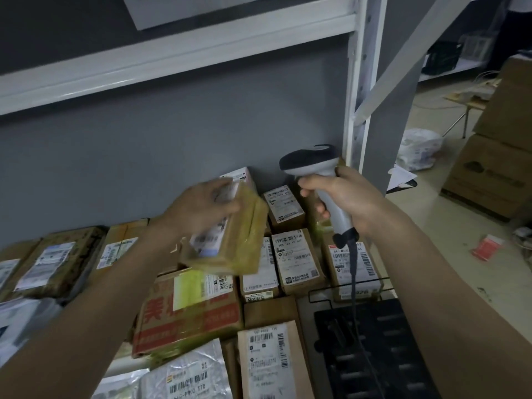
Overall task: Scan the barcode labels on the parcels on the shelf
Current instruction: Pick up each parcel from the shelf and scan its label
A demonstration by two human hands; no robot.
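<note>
Head view of a parcel shelf against a grey wall. The left hand [201, 208] grips a small brown taped parcel [230, 234], fingers curled over its top edge, and holds it tilted above the stacked cartons; its white barcode label [210, 237] is blurred and cannot be read. The right hand [342, 197] is wrapped round the grip of a grey handheld barcode scanner [316, 174], whose dark head points left toward the held parcel; the scanner's cable [355, 283] hangs down past a black slotted tray [374, 355]. The two hands are apart, each clamped on its own object. Below lie further labelled cartons, among them a box with red printing [190, 315], a small labelled carton [296, 260] and a grey mailer bag [190, 372]. A white shelf upright [359, 82] stands at right
</note>
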